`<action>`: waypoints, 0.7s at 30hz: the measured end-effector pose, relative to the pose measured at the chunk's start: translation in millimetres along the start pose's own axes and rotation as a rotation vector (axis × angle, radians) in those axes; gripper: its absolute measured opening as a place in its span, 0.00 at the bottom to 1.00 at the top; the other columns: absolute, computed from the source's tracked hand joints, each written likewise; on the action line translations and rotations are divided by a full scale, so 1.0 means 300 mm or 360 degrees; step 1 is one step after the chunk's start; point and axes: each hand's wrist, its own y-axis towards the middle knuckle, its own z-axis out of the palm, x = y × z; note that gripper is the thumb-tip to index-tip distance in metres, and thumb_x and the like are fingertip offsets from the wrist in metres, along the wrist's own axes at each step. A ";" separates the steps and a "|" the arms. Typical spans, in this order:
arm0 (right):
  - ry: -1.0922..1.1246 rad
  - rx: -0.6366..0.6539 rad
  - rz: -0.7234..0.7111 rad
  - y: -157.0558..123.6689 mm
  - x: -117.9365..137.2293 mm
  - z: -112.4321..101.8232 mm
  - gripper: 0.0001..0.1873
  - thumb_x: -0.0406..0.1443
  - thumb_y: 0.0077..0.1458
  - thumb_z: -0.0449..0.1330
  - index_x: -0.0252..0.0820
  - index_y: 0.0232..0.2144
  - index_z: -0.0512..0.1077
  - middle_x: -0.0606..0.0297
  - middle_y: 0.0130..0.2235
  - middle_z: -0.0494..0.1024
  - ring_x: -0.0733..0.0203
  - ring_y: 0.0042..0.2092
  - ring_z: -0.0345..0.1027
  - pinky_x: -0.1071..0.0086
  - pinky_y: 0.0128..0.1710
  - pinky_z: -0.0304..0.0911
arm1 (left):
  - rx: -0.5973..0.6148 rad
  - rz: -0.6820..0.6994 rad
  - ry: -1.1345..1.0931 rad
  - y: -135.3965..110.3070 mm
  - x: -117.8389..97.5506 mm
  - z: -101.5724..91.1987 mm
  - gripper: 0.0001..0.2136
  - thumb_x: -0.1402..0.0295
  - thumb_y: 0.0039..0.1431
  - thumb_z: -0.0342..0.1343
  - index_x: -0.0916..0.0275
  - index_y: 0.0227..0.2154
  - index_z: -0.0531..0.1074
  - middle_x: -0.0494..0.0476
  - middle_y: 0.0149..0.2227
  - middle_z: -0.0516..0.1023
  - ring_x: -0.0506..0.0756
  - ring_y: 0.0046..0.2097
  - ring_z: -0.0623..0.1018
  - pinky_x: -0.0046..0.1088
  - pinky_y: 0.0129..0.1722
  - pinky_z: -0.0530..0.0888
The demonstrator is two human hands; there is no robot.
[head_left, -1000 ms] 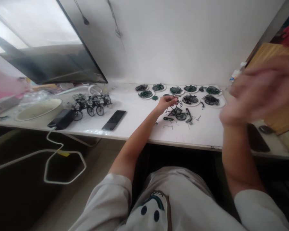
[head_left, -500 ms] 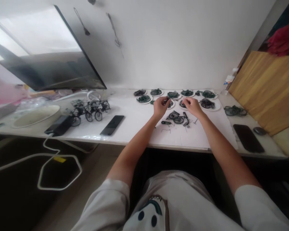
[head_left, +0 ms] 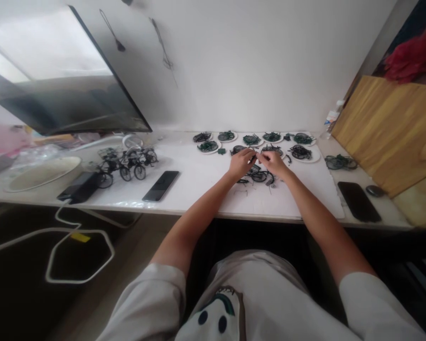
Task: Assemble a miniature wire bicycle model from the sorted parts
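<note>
Brings the right hand (head_left: 274, 163) down from a blur in mid-air near the camera a second ago to the bench (head_left: 199, 182). Closes the gap that stood between the two hands half a second ago, so that its fingertips now meet those of the left hand (head_left: 242, 162). Keeps the left hand near its earlier spot, drawn slightly back toward the body. Suggests two-handed fine work on one piece rather than picking from the plates (head_left: 307, 154). Holds a small dark part (head_left: 256, 155) in the narrow pinch of the left thumb and forefinger, too small to identify. Sets the right fingertips, also drawn narrow, against the same part; cannot tell whether they truly grip it. Leaves the part just above the bench, right between the two hands at their tips. Leaves the loose bicycle parts (head_left: 260, 177) directly beneath and just nearer the body. Leaves the row of plates just beyond, and the finished miniature bicycles (head_left: 128, 163) and a phone (head_left: 161, 185) well apart to the left.
</note>
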 end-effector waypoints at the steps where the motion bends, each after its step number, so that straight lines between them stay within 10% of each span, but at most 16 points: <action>1: -0.0003 0.0017 0.0001 0.001 -0.003 0.004 0.32 0.62 0.63 0.59 0.42 0.24 0.71 0.67 0.23 0.65 0.61 0.30 0.58 0.64 0.33 0.51 | 0.0011 0.0007 0.0002 0.000 0.002 0.000 0.12 0.70 0.71 0.56 0.61 0.50 0.83 0.66 0.51 0.86 0.61 0.54 0.84 0.38 0.53 0.80; 14: 0.0512 -0.0151 0.0181 -0.001 -0.031 0.018 0.27 0.59 0.52 0.71 0.40 0.32 0.82 0.65 0.29 0.74 0.60 0.33 0.61 0.65 0.35 0.54 | -0.0171 -0.0088 -0.0187 0.002 0.012 -0.003 0.21 0.75 0.67 0.57 0.60 0.62 0.72 0.68 0.59 0.75 0.56 0.48 0.82 0.36 0.53 0.80; 21: 0.0228 -0.0222 0.0084 0.001 -0.049 0.025 0.35 0.64 0.54 0.68 0.35 0.33 0.85 0.67 0.24 0.69 0.61 0.31 0.57 0.65 0.32 0.52 | -0.0146 -0.0143 -0.0135 -0.003 0.013 0.000 0.13 0.74 0.68 0.56 0.59 0.53 0.75 0.59 0.43 0.78 0.56 0.40 0.79 0.34 0.46 0.79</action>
